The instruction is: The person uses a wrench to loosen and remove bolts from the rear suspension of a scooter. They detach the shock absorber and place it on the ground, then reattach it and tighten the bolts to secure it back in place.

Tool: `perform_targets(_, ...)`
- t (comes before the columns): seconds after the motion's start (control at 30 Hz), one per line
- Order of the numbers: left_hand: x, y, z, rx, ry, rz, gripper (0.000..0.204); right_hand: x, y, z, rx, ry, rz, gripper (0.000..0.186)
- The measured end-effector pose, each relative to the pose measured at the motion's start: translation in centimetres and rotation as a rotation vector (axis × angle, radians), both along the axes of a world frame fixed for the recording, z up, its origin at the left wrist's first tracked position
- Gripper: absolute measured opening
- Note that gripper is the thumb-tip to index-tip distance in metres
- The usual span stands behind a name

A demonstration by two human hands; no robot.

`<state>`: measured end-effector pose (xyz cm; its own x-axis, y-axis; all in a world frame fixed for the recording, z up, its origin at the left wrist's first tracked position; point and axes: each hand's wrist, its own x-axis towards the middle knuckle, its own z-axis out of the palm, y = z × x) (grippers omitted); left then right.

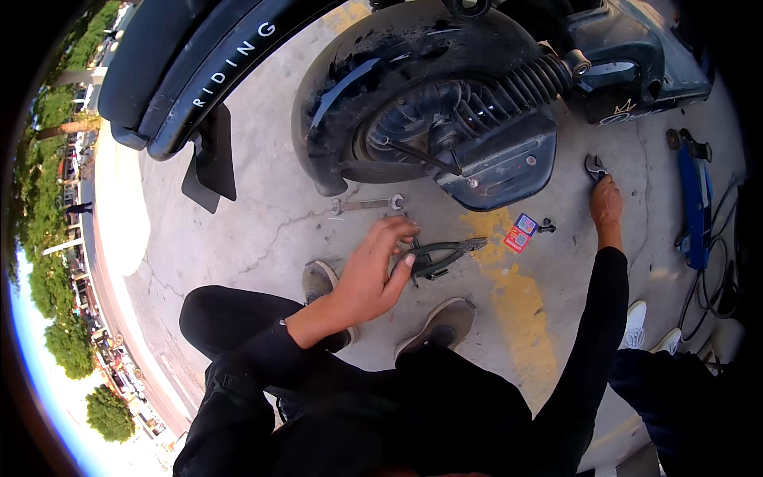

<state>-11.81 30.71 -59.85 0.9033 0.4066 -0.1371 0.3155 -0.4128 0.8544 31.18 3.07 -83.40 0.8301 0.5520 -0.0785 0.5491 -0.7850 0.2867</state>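
Observation:
My left hand (381, 266) has curled fingers over black-handled pliers (445, 254) and other dark tools on the concrete; what is between its fingertips is unclear. My right hand (606, 207) grips an adjustable wrench (594, 167) near the ground, at the right of the wheel. An open-ended wrench (366, 203) lies below the tire (334, 95). Small red and blue packets (520, 232) lie beside black bolts (546, 226). Above them are the scooter's coil spring (513, 93) and black plate (509, 163).
The scooter's black body (183, 71) fills the upper left. A blue floor jack (693, 207) with a hose stands at the right, near another person's white shoes (634, 322). My shoes (435, 322) are below the tools. A street with trees (71, 350) shows at the far left.

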Motion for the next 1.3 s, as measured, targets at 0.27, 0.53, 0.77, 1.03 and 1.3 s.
perform_targets(0.27, 0.9, 0.6, 0.4, 0.045, 0.151, -0.475, 0.033, -21.4, 0.8, 15.4, 1.240, 1.347, -0.592, 0.024)
perform_targets(0.53, 0.5, -0.9, 0.7, -0.725, -0.208, -0.017, 0.037, -31.6, 13.1, 28.5, 0.967, 1.651, -0.306, 0.026)
perform_targets(0.77, 0.5, 2.6, 1.5, -1.027, -0.278, 0.358, 0.030, -30.1, 19.0, 31.4, 0.673, 1.386, -0.088, 0.028)
perform_targets(1.03, 0.9, 4.2, 3.3, -1.130, -0.385, 0.374, 0.031, -33.5, 22.4, 31.9, 1.050, 1.435, -0.539, 0.028)
perform_targets(1.3, 0.3, 7.6, 0.5, -0.726, -0.098, 0.162, 0.046, -38.1, 25.7, 26.6, 1.106, 1.065, -0.211, 0.052)
